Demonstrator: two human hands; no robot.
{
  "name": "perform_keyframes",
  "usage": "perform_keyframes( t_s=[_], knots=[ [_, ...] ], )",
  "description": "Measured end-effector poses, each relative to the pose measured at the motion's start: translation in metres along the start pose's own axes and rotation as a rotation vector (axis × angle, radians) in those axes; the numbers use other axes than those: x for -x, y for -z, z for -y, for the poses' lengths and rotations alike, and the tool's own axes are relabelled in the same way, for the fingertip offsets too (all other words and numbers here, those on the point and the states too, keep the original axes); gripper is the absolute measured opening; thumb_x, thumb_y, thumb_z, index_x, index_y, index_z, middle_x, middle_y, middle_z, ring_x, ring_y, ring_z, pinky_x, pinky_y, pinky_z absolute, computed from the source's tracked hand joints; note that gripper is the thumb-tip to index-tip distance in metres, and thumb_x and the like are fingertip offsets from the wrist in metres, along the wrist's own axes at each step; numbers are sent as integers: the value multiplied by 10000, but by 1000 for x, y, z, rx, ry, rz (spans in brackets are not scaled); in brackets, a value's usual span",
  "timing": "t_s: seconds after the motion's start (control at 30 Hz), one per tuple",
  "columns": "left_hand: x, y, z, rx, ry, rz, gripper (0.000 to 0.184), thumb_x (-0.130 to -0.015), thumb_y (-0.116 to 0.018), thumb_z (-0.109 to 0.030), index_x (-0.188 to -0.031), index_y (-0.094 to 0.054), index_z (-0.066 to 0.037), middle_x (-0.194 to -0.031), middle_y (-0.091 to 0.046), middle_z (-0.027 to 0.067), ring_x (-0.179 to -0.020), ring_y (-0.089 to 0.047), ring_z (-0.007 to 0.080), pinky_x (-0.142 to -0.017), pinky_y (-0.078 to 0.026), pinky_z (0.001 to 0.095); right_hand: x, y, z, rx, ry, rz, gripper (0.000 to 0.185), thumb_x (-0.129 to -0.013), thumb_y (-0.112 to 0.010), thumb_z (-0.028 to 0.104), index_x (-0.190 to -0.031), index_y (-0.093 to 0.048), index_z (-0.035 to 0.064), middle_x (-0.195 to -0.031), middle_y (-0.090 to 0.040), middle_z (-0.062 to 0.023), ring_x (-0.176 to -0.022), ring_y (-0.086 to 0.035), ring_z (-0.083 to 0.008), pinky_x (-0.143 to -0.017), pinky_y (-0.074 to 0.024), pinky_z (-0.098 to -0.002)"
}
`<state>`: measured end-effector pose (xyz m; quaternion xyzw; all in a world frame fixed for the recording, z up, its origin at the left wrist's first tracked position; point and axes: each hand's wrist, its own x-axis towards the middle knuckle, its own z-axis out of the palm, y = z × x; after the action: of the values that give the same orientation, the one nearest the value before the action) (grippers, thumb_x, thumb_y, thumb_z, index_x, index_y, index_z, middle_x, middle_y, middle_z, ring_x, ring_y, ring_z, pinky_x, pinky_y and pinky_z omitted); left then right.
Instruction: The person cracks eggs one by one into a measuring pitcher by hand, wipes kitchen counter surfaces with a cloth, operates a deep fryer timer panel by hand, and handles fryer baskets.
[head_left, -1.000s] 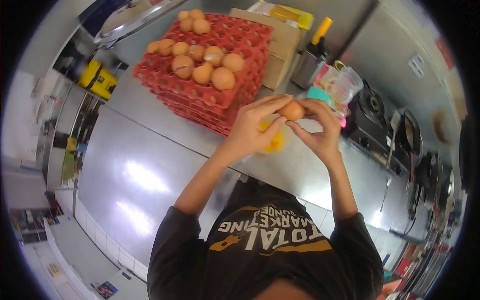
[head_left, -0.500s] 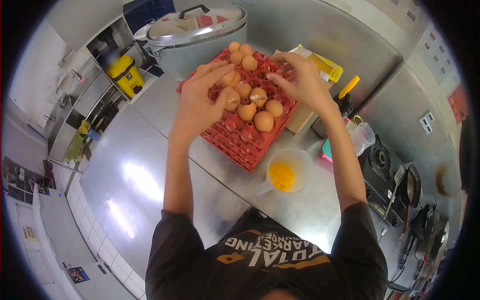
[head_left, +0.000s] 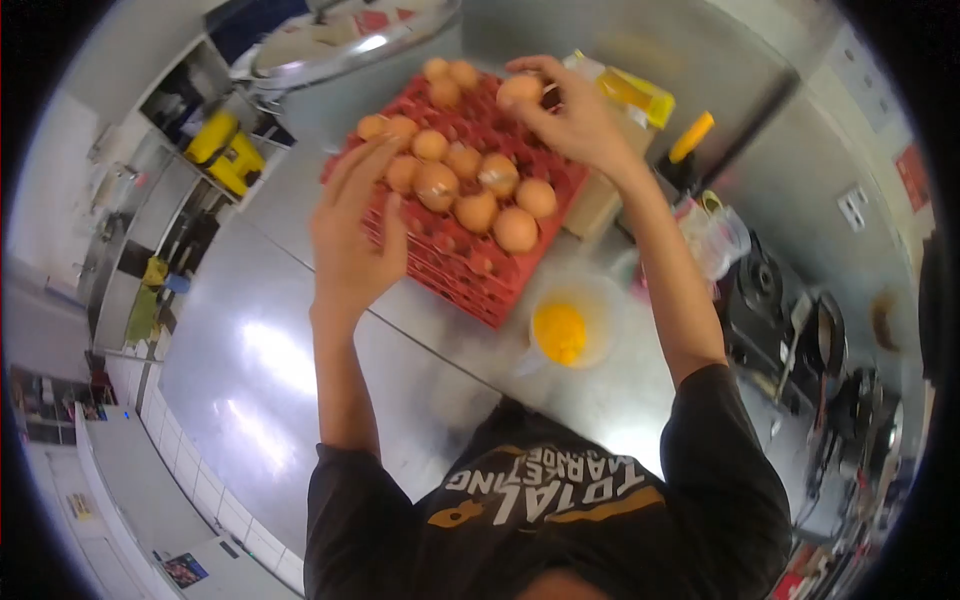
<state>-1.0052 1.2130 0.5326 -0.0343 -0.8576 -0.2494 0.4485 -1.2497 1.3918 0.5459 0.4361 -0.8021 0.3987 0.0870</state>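
A stack of red egg trays point(head_left: 440, 262) stands on the steel counter, with several brown eggs point(head_left: 476, 212) in its top tray. Some shells, such as the cracked egg point(head_left: 498, 174), look broken. My right hand point(head_left: 572, 118) pinches a brown egg point(head_left: 519, 93) above the tray's far right part. At the tray's left edge is my left hand point(head_left: 352, 232), fingers stretched out and apart beside the eggs, with nothing visible in it. A translucent jug point(head_left: 598, 335) with raw egg yolks point(head_left: 559, 333) sits just in front of the trays.
Behind the trays is a large lidded metal pot point(head_left: 350, 45). A cardboard box point(head_left: 600, 205) and a yellow packet point(head_left: 640, 95) lie to the right, near a yellow-handled tool point(head_left: 692, 137). Farther right is a black stove point(head_left: 752, 315) with pans.
My right hand has moved left over the tray and now holds an egg. My left hand has drawn back from the middle eggs to the tray's left side. The view has shifted slightly.
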Motion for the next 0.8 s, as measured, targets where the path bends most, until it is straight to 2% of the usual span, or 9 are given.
perform_keyframes(
  t_s=[0.07, 0.13, 0.17, 0.23, 0.33, 0.37, 0.43, 0.57, 0.8],
  knots=[
    [21, -8, -27, 93, -55, 6, 425, -866, -638, 81, -1276, -714, 2, -1302, -717, 211, -1129, -713, 390, -967, -580, 424, 57, 26, -7, -501, 17, 45, 425, -1008, -762, 146, -1390, -628, 20, -1193, -733, -91, -1132, -709, -161, -918, -619, -331],
    [50, -24, -53, 188, -117, -12, 381, -852, -654, 74, -1217, -741, 8, -1266, -735, 198, -1055, -738, 368, -910, -602, 407, 134, 41, -6, -581, -142, 40, 427, -1003, -765, 100, -1394, -621, 6, -1267, -705, -96, -1176, -693, -172, -954, -615, -341],
    [65, -34, -66, 287, -138, 76, 351, -841, -673, 63, -1180, -747, 12, -1215, -740, 190, -992, -734, 358, -863, -608, 400, 167, 48, 0, -675, -232, 38, 433, -997, -768, 53, -1397, -613, -8, -1341, -676, -101, -1220, -676, -183, -989, -610, -351],
    [85, -63, -88, 442, -134, 249, 304, -832, -702, 40, -1132, -746, 16, -1131, -737, 175, -921, -726, 354, -807, -610, 406, 233, 42, -5, -727, -370, -27, 519, -964, -806, 31, -1433, -592, -18, -1336, -684, -104, -1216, -684, -182, -1012, -602, -367],
    [123, -111, -101, 475, -78, 407, 269, -839, -715, 20, -1107, -733, 14, -1075, -719, 170, -923, -717, 366, -803, -603, 432, 301, 27, 8, -410, -514, -215, 481, -915, -839, 33, -1363, -671, -14, -1287, -723, -146, -1163, -726, -228, -1011, -592, -358],
    [135, -123, -100, 434, -55, 462, 249, -844, -718, 14, -1093, -725, 14, -1052, -708, 171, -934, -713, 373, -808, -599, 447, 313, 26, 11, -410, -527, -219, 481, -915, -839, 33, -1363, -671, -14, -1287, -723, -146, -1163, -726, -228, -1011, -592, -358],
    [154, -137, -97, 442, -11, 535, 253, -858, -715, 18, -1111, -723, 12, -1073, -713, 181, -965, -708, 391, -832, -593, 455, 333, 24, 18, 114, -236, -293, 493, -884, -855, 36, -1347, -692, -10, -1292, -716, -198, -1144, -738, -315, -981, -598, -384],
    [176, -147, -98, 450, 63, 653, 238, -877, -702, 26, -1115, -715, 16, -1092, -717, 197, -1012, -702, 409, -866, -582, 468, 374, -13, 7, 155, -270, -214, 500, -867, -861, 43, -1336, -699, -9, -1320, -701, -215, -1136, -725, -388, -961, -606, -438],
    [173, -148, -101, 433, 60, 642, 221, -891, -690, 18, -1110, -708, 29, -1080, -710, 204, -1015, -696, 413, -872, -574, 474, 379, -22, 9, 97, -239, -358, 484, -888, -837, 37, -1349, -692, 3, -1325, -698, -218, -1132, -724, -405, -963, -609, -441]
  ],
)
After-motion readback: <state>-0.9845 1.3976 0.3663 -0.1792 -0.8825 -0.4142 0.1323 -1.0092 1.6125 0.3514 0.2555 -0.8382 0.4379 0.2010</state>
